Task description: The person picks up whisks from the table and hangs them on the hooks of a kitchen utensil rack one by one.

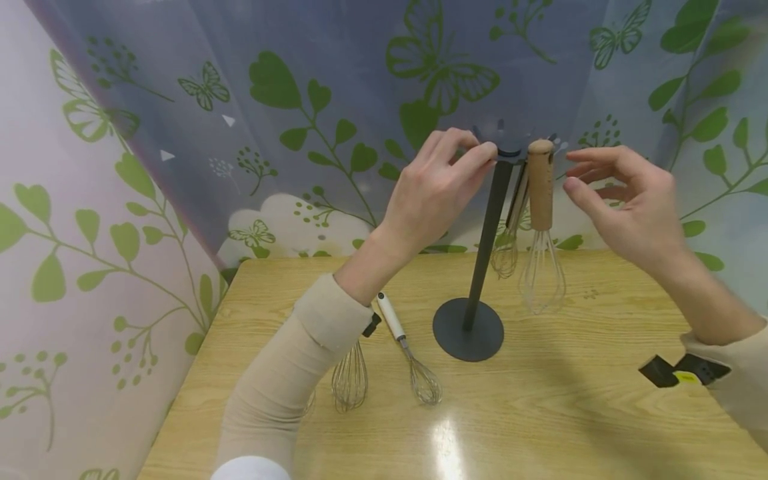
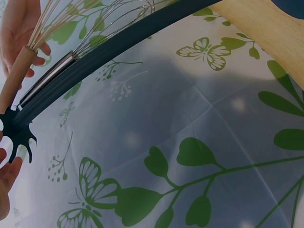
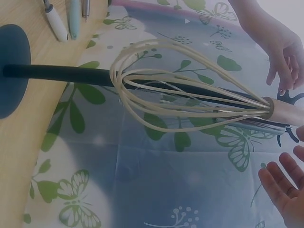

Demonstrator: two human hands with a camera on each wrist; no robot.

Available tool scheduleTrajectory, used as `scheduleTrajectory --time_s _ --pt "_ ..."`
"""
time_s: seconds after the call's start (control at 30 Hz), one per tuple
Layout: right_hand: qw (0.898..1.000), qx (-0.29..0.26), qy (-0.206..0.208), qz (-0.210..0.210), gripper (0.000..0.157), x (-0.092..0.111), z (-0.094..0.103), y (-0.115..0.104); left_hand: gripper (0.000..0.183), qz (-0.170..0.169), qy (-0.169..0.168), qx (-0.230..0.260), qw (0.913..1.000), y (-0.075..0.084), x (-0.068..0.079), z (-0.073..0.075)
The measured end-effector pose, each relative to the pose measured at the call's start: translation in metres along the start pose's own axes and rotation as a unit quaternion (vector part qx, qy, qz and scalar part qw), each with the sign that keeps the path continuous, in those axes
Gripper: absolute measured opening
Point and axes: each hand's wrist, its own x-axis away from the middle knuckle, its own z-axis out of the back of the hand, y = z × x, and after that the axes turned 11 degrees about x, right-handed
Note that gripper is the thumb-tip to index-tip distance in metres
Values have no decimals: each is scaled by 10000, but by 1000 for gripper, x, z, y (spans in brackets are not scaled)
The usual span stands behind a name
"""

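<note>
A dark utensil stand (image 1: 487, 247) with a ring of hooks at its top stands upright on a round base. My left hand (image 1: 435, 180) pinches one of its hooks between thumb and forefinger. From the stand hangs a whisk with a wooden handle (image 1: 541, 190), its pale wire loops (image 3: 190, 90) pointing down. Behind it hangs a whisk with a metal handle (image 2: 47, 80). My right hand (image 1: 636, 200) is just right of the wooden handle, apart from it, fingers loosely bent and holding nothing.
On the wooden table (image 1: 540, 400) lies a whisk with a white handle (image 1: 391, 317). Beside it is another whisk (image 1: 351, 380), partly hidden by my left arm. A mint-green handle (image 3: 74, 19) shows in the right wrist view. Patterned cloth (image 1: 336, 80) hangs behind the table.
</note>
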Motion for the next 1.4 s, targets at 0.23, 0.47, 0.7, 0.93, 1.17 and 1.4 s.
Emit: scheduleTrajectory --time_s 0.23,0.47,0.7,0.93,1.17,1.4 --pt "9996 55 115 248 31 -8 2 -4 32 -7 33 18 10000 0 0 0" --pt "9964 203 170 801 27 -17 5 -9 33 -1 -12 14 10000 -1 0 0" --pt "9909 362 337 1249 25 -25 4 -10 33 12 -49 22 10000 -1 0 0" --pt "9862 518 409 1519 24 -31 4 -12 32 -7 -39 14 10000 0 0 -1" --pt "9844 545 281 1648 23 -34 3 -12 32 14 -53 24 10000 0 0 0" --pt "9822 633 236 1752 20 -35 0 -14 33 33 -91 -7 10000 0 0 0"
